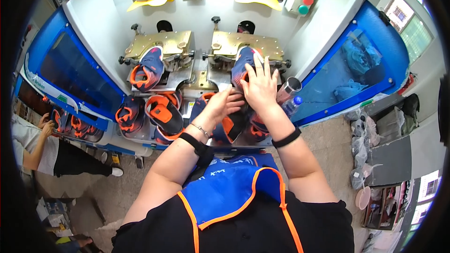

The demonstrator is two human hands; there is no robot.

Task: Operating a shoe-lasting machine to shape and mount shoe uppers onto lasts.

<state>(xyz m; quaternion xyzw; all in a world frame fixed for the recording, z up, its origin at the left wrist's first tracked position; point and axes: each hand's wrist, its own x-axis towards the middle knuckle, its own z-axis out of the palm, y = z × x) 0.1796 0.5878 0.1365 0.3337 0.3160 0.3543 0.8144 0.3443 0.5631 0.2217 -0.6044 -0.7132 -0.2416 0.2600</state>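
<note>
A: Nearest the person, what waits just below the left hand (224, 104)?

B: Loose navy-and-orange shoes (164, 115) lie in a heap on the machine's front shelf (140, 137), so several seem not yet pressed. The left hand's grip is half-curled, fingers touching the near end of the shoe on the right press station (243, 65); whether it truly clamps the shoe cannot be told.

A: And the right hand (260, 84)?

B: Just beyond the left, it lies flat and spread on that shoe, holding nothing. The shoe seems seated but still being set.

A: Which way does it run?

B: Its long axis runs from the hands away toward the machine's back; which end is the toe is hidden. Left of the hands, a second shoe (149, 69) already sits in the left station.
</note>
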